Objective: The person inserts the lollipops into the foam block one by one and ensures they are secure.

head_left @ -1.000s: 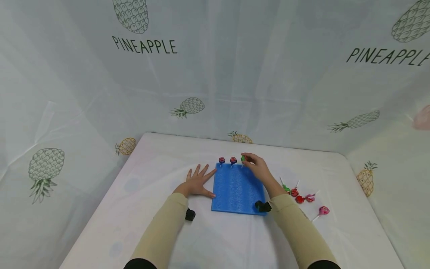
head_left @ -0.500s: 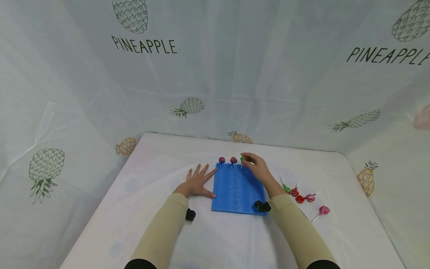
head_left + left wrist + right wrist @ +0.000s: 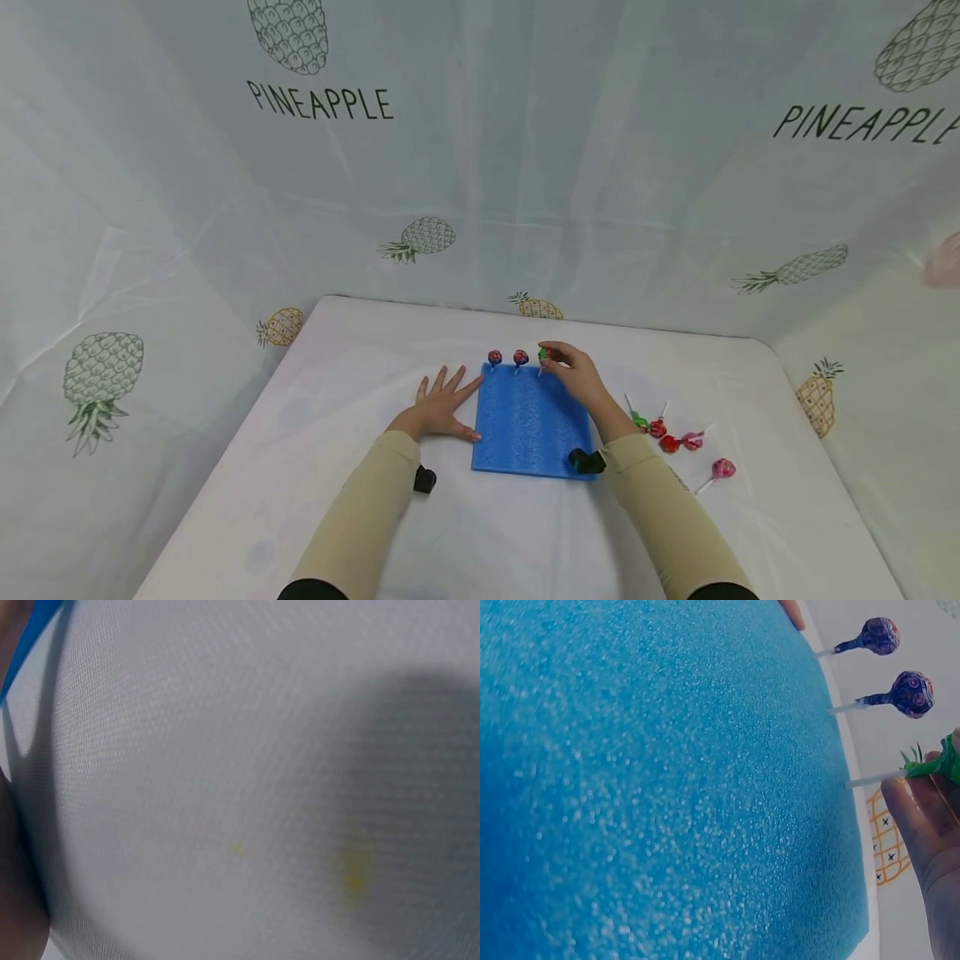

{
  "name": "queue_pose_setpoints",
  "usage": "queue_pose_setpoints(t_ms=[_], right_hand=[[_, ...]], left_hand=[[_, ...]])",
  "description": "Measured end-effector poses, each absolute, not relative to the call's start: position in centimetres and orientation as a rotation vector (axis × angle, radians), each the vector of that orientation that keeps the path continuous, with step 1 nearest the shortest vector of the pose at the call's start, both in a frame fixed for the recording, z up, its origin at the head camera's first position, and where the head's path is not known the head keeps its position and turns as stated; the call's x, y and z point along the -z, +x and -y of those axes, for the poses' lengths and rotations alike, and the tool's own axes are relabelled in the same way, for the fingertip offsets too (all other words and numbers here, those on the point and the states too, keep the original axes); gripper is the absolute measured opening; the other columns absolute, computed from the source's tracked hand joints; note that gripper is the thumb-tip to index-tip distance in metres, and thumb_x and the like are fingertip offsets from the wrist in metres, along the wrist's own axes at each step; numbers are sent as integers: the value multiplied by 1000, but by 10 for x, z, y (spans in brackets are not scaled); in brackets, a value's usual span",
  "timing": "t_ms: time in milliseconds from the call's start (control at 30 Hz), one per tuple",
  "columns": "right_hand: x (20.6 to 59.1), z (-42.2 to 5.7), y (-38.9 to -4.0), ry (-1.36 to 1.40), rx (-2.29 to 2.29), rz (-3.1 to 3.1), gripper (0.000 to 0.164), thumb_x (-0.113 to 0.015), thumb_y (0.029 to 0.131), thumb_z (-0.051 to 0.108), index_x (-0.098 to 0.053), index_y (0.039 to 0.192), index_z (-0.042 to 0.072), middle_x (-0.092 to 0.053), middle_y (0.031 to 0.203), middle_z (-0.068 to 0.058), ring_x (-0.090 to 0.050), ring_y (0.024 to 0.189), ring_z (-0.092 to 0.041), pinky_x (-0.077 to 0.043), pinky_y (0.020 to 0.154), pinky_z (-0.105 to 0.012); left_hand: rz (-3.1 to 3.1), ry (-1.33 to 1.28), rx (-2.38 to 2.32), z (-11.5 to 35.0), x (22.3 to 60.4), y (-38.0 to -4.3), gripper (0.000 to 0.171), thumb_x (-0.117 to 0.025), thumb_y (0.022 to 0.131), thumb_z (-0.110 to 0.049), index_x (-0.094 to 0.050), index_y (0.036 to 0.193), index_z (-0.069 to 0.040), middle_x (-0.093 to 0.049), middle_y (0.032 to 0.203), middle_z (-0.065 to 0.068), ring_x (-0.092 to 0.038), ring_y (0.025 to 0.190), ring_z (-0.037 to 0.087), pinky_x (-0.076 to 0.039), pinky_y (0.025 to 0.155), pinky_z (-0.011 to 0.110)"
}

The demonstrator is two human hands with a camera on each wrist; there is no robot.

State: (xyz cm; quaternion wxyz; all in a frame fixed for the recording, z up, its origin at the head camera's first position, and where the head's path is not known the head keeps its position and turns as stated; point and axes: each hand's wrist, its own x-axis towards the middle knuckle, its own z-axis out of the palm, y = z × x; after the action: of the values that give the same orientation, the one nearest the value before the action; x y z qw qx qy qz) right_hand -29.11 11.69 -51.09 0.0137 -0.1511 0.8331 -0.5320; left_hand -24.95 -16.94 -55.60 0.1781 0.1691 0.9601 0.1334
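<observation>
A blue foam board (image 3: 528,425) lies flat on the white table. Two purple-wrapped lollipops, the left one (image 3: 495,357) and the right one (image 3: 521,357), stand by their sticks along its far edge. To their right, my right hand (image 3: 573,375) pinches a green-wrapped lollipop (image 3: 950,760) between thumb and fingers; its white stick meets the foam in the right wrist view. My left hand (image 3: 441,408) lies with fingers spread at the board's left edge, its thumb and a fingertip touching it. Mostly tablecloth fills the left wrist view.
Right of my right forearm lie several loose lollipops: a green one (image 3: 639,421), red ones (image 3: 657,428) and a pink one (image 3: 723,469) nearer the front. A pineapple-printed curtain (image 3: 525,167) hangs behind the table (image 3: 360,350).
</observation>
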Motion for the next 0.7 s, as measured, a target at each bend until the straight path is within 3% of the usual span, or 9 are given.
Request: queue_pose_setpoints(t_ms=[700], right_hand=[[516, -119, -290, -416, 1683, -2580, 33, -62, 97, 10, -61, 129, 2, -65, 116, -18, -63, 105, -32, -54, 85, -44]], left_hand=[[-2715, 475, -373, 169, 554, -249, 114, -70, 68, -75, -8, 157, -39, 7, 164, 1, 17, 146, 32, 11, 111, 60]])
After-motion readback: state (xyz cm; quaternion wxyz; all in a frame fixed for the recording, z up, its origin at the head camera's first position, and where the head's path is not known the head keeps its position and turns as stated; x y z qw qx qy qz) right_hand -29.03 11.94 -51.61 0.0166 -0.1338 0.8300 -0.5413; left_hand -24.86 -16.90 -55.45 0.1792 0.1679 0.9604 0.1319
